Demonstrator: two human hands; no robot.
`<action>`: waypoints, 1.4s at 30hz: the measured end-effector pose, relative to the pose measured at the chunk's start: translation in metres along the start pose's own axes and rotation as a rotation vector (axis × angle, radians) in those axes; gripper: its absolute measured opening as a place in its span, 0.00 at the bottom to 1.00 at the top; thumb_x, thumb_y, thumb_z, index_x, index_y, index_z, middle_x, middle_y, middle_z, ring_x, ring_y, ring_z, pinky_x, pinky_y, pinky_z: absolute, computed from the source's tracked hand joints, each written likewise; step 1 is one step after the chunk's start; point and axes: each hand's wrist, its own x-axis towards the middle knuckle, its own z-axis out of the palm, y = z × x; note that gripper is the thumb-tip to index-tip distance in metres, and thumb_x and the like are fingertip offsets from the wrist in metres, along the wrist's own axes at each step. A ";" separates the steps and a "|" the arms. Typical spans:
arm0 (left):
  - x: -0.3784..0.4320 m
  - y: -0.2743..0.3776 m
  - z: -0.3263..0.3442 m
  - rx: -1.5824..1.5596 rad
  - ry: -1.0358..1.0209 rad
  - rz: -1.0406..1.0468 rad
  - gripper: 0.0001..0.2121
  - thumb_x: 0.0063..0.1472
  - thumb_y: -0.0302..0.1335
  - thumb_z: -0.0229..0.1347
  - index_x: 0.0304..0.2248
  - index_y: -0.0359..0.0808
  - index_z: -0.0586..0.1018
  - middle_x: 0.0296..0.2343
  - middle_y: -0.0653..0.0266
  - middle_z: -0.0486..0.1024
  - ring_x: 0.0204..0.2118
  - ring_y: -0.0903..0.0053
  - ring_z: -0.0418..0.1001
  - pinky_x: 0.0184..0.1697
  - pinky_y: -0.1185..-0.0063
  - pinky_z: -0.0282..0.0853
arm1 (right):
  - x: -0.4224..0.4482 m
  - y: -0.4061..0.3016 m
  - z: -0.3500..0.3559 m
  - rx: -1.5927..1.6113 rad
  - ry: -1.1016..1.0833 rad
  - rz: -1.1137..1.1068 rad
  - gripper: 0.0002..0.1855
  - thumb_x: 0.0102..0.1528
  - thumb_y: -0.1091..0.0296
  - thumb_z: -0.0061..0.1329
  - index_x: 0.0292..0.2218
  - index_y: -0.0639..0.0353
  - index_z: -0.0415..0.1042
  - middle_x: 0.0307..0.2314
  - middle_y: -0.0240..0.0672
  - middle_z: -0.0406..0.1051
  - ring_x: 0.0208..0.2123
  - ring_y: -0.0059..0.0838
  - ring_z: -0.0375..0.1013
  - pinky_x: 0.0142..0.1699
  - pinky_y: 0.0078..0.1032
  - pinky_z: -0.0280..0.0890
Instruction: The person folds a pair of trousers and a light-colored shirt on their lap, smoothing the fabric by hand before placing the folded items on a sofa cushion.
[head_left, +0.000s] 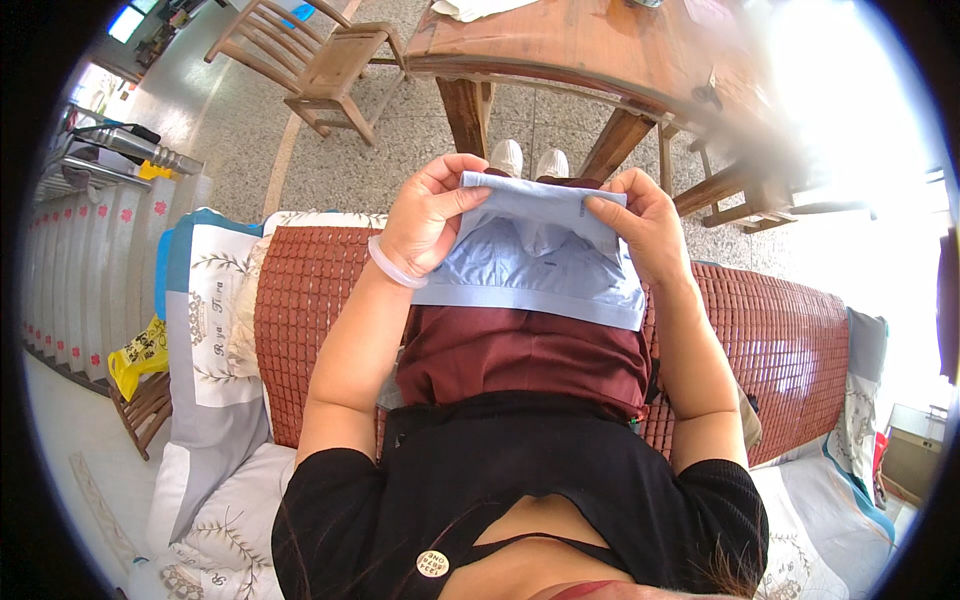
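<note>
A light blue cloth garment (525, 289) with a wide band along its lower edge lies spread over my lap, on dark red trousers (517, 349). Its far edge is raised and folded over, held between both hands. My left hand (442, 210), with a pale bangle (395, 264) at the wrist, pinches the left corner of that edge between thumb and fingers. At the right corner, my right hand (641, 214) grips the same edge, thumb on top. The cloth between the hands is pulled fairly straight.
I sit on a sofa with a reddish-brown tile mat (307, 322). Beyond my feet stands a wooden table (555, 45) bearing a white cloth. A wooden chair (337, 67) is at the far left. Steps (105, 262) and a yellow plastic bag (141, 356) are on the left.
</note>
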 end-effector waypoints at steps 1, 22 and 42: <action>0.000 0.000 0.000 -0.018 0.001 0.017 0.13 0.54 0.14 0.55 0.40 0.32 0.74 0.34 0.64 0.75 0.39 0.80 0.72 0.48 0.82 0.66 | 0.000 -0.001 0.000 0.028 -0.003 0.027 0.10 0.50 0.72 0.57 0.27 0.56 0.66 0.22 0.22 0.66 0.24 0.11 0.62 0.30 0.11 0.58; 0.003 -0.038 0.046 0.148 0.402 0.427 0.07 0.60 0.23 0.53 0.37 0.32 0.71 0.31 0.66 0.73 0.34 0.85 0.70 0.41 0.85 0.66 | -0.002 0.004 0.038 0.268 0.305 0.041 0.11 0.54 0.70 0.53 0.24 0.55 0.64 0.18 0.21 0.64 0.18 0.08 0.56 0.20 0.11 0.48; -0.021 -0.066 0.064 0.088 0.199 0.509 0.05 0.62 0.22 0.52 0.38 0.34 0.70 0.31 0.71 0.72 0.32 0.91 0.67 0.35 0.90 0.64 | -0.016 -0.002 0.062 0.675 0.108 0.042 0.08 0.56 0.73 0.50 0.28 0.56 0.63 0.24 0.27 0.67 0.24 0.16 0.68 0.31 0.19 0.69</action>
